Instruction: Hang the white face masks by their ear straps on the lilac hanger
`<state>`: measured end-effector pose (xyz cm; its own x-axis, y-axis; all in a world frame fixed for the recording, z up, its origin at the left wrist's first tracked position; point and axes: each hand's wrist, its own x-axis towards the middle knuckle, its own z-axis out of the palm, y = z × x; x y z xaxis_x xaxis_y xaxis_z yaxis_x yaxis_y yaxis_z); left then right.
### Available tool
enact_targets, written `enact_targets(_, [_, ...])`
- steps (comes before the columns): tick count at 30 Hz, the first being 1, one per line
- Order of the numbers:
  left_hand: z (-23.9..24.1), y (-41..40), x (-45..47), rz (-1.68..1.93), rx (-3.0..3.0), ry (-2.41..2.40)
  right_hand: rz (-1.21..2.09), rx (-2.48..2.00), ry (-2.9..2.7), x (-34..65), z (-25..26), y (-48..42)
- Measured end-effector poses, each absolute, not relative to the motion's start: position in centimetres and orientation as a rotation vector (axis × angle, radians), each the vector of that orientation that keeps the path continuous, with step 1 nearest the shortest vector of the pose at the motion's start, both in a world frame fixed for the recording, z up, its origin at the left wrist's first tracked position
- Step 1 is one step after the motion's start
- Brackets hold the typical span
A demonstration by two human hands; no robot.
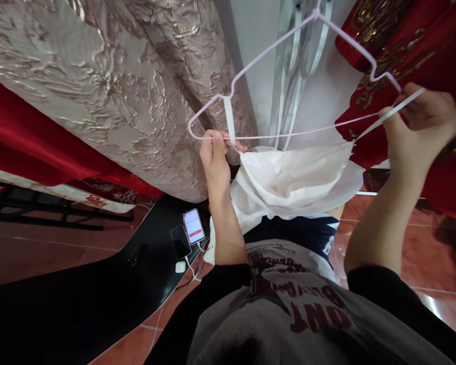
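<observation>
A pale pink hanger point(275, 46) hangs in front of me, its hook end at the top edge of the view. My left hand point(216, 152) pinches the left part of its bottom bar, beside a white strap looped over the hanger's left notch. From that strap hangs a white garment point(300, 177) of thin, layered cloth, in front of my body. My right hand point(421, 119) is closed on the garment's other white strap point(383, 117), pulled out taut at the hanger's right corner. Whether those fingers also touch the hanger I cannot tell.
Embossed beige cloth point(110, 86) with gold patterning hangs at the left, red embroidered cloth point(433, 56) at the right. A black tabletop point(99, 294) at lower left carries two phones point(193, 226), cables and a small white case point(180, 266). The floor point(421, 248) is red tile.
</observation>
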<state>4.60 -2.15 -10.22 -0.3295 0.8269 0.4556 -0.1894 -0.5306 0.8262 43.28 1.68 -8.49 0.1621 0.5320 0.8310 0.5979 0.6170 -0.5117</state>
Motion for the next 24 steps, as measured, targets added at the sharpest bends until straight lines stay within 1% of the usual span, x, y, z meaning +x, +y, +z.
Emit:
enact_targets(2, [-10.0, -2.4, 4.5, 1.919, 1.205, 0.912, -0.086, -0.941, -1.428, 43.2, -8.1, 1.6])
enact_targets(5, [-9.6, -2.7, 4.4, 1.896, 1.188, 0.931, -0.08, -0.933, -1.475, 41.8, -6.2, 0.8])
enact_targets(11, [-9.4, -3.0, 4.1, 1.924, 1.142, 0.875, 0.209, -1.081, -1.587, 37.4, -1.7, -1.2])
enact_targets(13, [-9.5, -2.9, 4.1, 1.898, 1.152, 0.833, 0.222, -1.091, -1.612, 36.8, -1.0, -1.4])
enact_targets(17, [-9.9, -2.9, 3.9, 1.87, 1.15, 0.82, 0.123, -1.095, -1.699, 36.2, -0.4, -1.9])
enact_targets(19, [-10.0, -2.8, 3.9, 1.866, 1.15, 0.809, 0.008, -1.09, -1.737, 35.7, -0.6, -2.4])
enact_targets(22, [-10.1, -2.7, 4.1, 1.856, 1.155, 0.829, -0.226, -0.865, -1.727, 33.9, -1.7, -3.2])
enact_targets(24, [-10.1, -2.6, 4.2, 1.848, 1.154, 0.871, -0.227, -0.716, -1.721, 32.2, -3.0, -3.5])
